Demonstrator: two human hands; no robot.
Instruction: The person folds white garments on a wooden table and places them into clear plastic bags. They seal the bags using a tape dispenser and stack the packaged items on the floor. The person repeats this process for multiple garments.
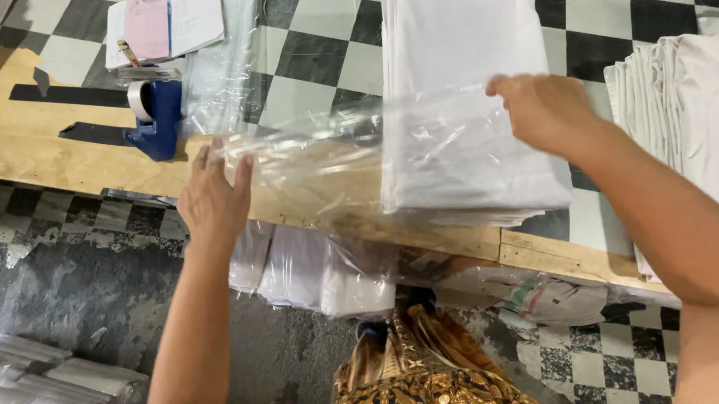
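Brown and gold patterned cloth (410, 388) is being seen lowest in view, worn by the person standing at the near edge of the checkered black-and-white tabletop with its bare wooden border (33, 139). Just beyond that edge, a clear, thin plastic bag (346, 147) is being held stretched between both hands, seemingly so that its mouth is kept wide over the near end of the folded white cloth stack (472, 105). The left hand (214, 202) is being held with fingers (240, 173) spread apart and pressed on the bag's left margin; the right hand (547, 112) is being kept with fingers curled together, pinching the film's upper right corner above the stack.

A blue tape dispenser (156, 111) is being kept just left of the bag, near papers with a pink slip (158, 25). A second pile of folded white cloth (698, 112) is lying at the right, close to the right forearm, so room there is being narrowed. Bagged white bundles (313, 271) are being stored below the wooden edge, with more wrapped packs (39, 399) on the floor.
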